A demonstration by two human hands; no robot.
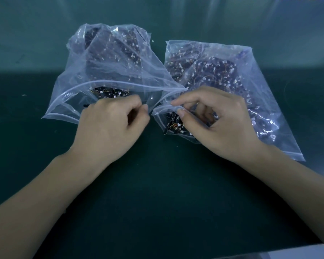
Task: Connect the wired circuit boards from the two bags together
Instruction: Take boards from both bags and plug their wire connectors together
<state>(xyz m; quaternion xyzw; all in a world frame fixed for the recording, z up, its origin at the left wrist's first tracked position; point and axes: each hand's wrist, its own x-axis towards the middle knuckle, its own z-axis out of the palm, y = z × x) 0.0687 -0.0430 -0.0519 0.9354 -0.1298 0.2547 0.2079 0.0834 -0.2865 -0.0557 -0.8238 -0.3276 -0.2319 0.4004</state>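
I'm at the picking-out step: my left hand (110, 126), fingers curled, empty as far as I see, sits at the left bag (101, 71) mouth; my right hand (213, 124) reaches into the right bag (251, 86), center frame, whether gripping circuit boards (176, 126) I cannot tell. Next: draw one board from each.

Bench (157, 184) dark green; both bags (108, 71) clear plastic; circuit boards (209, 71) inside black, speckled white connectors, thin orange-yellow wires.

Dark green table mat (157, 193), matte in the near part, with pale light reflections across the far part. Few small white specks (24, 94) on the mat at the left. Pale grey table edge (297, 252) at the lower right corner.
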